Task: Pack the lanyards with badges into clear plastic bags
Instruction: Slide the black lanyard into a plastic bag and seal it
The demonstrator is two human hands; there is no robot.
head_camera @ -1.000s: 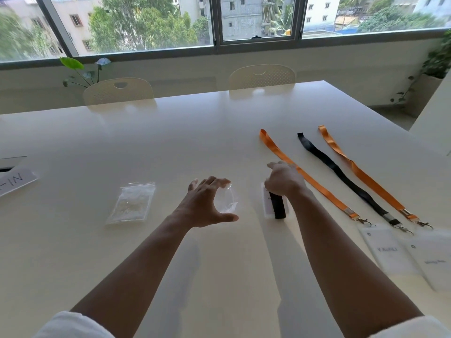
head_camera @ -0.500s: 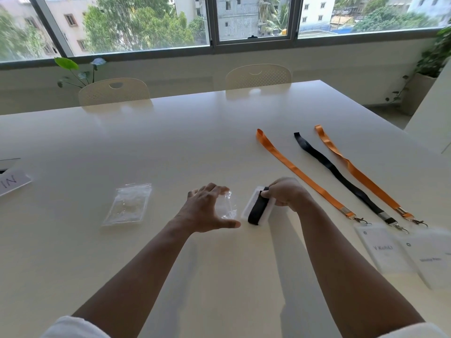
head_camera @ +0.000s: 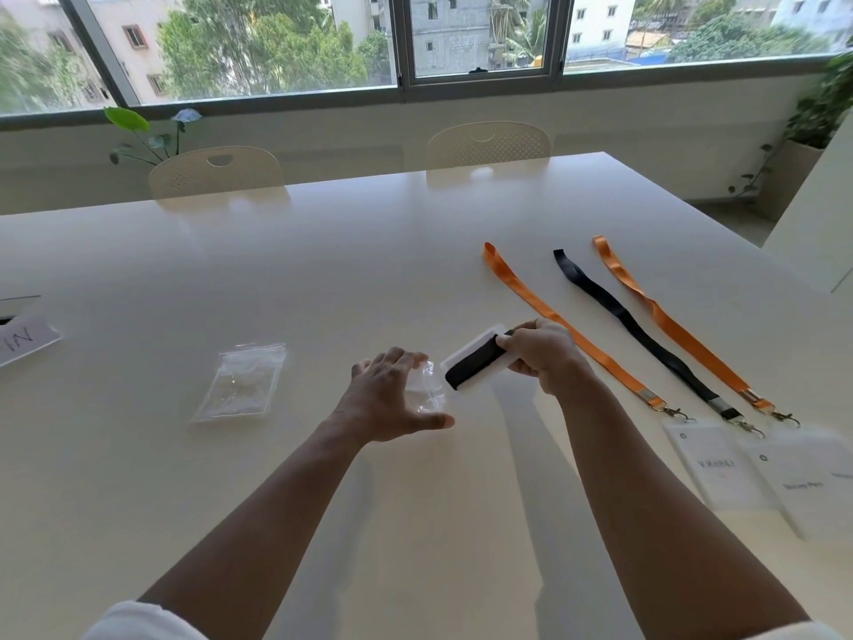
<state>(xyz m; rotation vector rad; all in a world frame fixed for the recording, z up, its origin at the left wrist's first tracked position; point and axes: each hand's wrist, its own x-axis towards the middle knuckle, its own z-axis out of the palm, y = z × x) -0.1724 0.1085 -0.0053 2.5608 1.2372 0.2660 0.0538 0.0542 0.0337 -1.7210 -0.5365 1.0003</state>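
Note:
My right hand (head_camera: 540, 355) grips a white badge wrapped with a black lanyard (head_camera: 473, 364), lifted off the table and tilted, its free end pointing left. My left hand (head_camera: 390, 399) holds a clear plastic bag (head_camera: 427, 385) between its spread fingers and thumb, the bag's mouth next to the bundle's lower end. A stack of clear bags (head_camera: 240, 383) lies flat to the left. Laid straight on the right are an orange lanyard (head_camera: 567, 330), a black lanyard (head_camera: 641, 334) and a second orange lanyard (head_camera: 674, 325), each clipped to a white badge (head_camera: 720, 468) near the table's front.
The white table (head_camera: 323, 270) runs back to two pale chairs (head_camera: 489, 145) under the window. A paper label (head_camera: 23, 339) lies at the left edge. A potted plant (head_camera: 817, 117) stands at the far right.
My right hand picked the wrapped badge bundle up off the table and swung it left and up toward the bag. My left hand kept holding the bag in about the same place.

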